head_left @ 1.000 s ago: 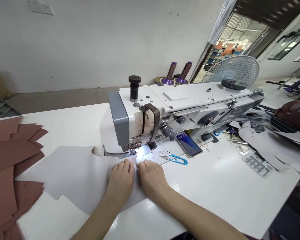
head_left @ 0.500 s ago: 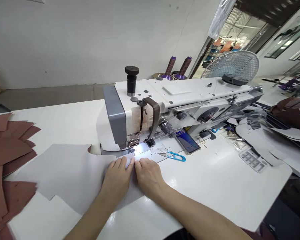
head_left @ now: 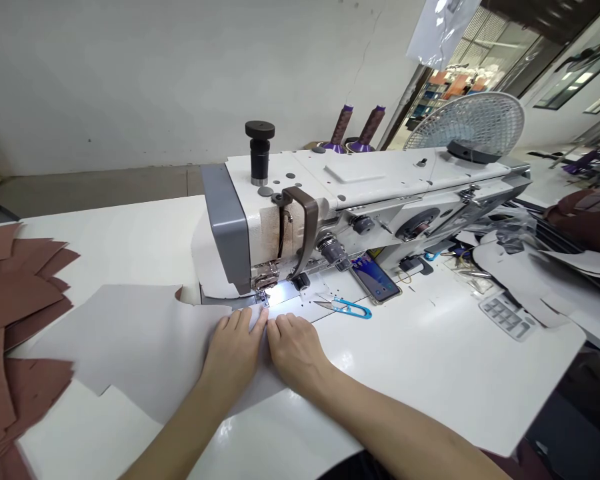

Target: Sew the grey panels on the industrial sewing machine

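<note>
A large pale grey sheet (head_left: pixel 140 347), with a brown underside showing at a small curled edge, lies across the white table. It looks like leather with its backing up. My left hand (head_left: pixel 234 347) is closed on its edge just in front of the lit needle area of the sewing machine (head_left: pixel 280 223). Right beside it, my right hand (head_left: pixel 295 347) has its fingers curled and pinching the same sheet, the thumbs almost meeting. The edge between my fingers is mostly hidden. To the right of my hands lie blue thread snips (head_left: pixel 353 309).
Brown cut pieces (head_left: pixel 23 287) are stacked at the left. A phone (head_left: pixel 375 277) lies beneath the machine arm. Thread cones (head_left: pixel 371 130) and a fan (head_left: pixel 473 123) stand behind. Pale offcuts (head_left: pixel 520 273) and a printed label (head_left: pixel 507 318) are at the right.
The view has shifted slightly, so the machine's top sits a little higher in the picture. Both hands keep their hold on the sheet, close to the needle, with barely any movement.
</note>
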Tool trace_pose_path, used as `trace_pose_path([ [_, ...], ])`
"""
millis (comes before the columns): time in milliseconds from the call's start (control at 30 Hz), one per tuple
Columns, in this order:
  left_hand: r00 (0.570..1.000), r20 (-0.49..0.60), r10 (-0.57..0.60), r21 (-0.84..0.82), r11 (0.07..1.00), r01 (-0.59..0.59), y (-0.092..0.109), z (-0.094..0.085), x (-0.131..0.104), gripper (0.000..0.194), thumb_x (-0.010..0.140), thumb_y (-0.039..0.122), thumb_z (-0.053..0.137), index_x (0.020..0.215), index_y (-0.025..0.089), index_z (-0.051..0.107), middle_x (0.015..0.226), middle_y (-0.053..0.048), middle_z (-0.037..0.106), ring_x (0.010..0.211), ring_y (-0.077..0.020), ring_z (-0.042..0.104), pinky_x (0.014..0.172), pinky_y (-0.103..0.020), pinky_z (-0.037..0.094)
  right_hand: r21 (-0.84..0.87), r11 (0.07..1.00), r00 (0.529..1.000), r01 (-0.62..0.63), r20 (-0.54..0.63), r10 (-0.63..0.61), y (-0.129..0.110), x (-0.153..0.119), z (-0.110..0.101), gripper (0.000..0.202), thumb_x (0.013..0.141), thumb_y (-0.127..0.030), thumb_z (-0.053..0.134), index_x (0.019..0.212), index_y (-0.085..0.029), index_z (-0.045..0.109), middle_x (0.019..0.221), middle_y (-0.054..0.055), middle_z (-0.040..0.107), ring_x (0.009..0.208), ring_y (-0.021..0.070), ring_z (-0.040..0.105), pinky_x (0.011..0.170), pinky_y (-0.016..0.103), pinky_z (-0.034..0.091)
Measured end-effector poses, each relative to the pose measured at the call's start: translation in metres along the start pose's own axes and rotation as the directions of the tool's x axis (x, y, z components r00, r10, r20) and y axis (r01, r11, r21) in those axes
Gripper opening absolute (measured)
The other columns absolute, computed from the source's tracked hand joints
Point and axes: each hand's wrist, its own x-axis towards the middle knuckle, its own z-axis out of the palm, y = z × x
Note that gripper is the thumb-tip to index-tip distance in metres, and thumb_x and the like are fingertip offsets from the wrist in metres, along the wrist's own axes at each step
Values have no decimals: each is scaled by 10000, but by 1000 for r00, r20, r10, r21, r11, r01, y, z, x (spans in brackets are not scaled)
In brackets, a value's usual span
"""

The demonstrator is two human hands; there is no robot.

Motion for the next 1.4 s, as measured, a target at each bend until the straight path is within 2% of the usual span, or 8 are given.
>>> trace_pose_path([
  [233, 1000, 1, -7, -70, 998, 7, -2, 0, -2, 447, 835, 50, 401, 1236, 190, 543, 1084, -87, 586, 864, -209, 501, 702, -339, 374, 1, 999, 998, 34, -45, -34, -1, 0, 1, 228, 804, -24, 425, 977, -116, 540, 764, 60, 559, 672, 189, 483, 565, 308, 316],
  [533, 997, 62, -46, -126, 991, 54, -4, 1, 4, 501, 824, 29, 368, 1252, 227, 536, 1054, -88, 590, 928, -210, 523, 730, -330, 403, -1, 999, 998, 43, -42, -43, 0, 4, 2, 218, 812, -24, 416, 975, -108, 534, 758, 68, 569, 679, 188, 494, 569, 304, 325],
  [900, 996, -66, -63, -177, 983, 50, -7, 7, 8, 420, 825, 32, 390, 1162, 177, 594, 1056, -105, 602, 971, -232, 509, 780, -356, 404, 13, 1000, 1000, -14, -9, 14, 3, 11, 2, 178, 822, -46, 419, 901, -133, 553, 759, 62, 569, 694, 185, 496, 579, 301, 303],
  [1200, 994, -23, -107, -168, 981, 101, -6, 8, 13, 429, 836, 57, 404, 1195, 207, 583, 1129, -112, 592, 1035, -248, 506, 811, -372, 413, 8, 999, 999, -44, 1, 44, 7, 16, 5, 203, 845, -39, 393, 913, -134, 559, 761, 64, 568, 699, 179, 487, 581, 294, 285],
  [1400, 995, -29, -96, -159, 983, 90, -6, 8, 14, 402, 847, 72, 415, 1191, 197, 582, 1133, -111, 595, 1036, -250, 503, 818, -367, 404, -4, 999, 999, -36, 9, 36, 7, 16, 4, 194, 861, -56, 391, 911, -136, 559, 775, 66, 570, 717, 183, 494, 593, 293, 296],
])
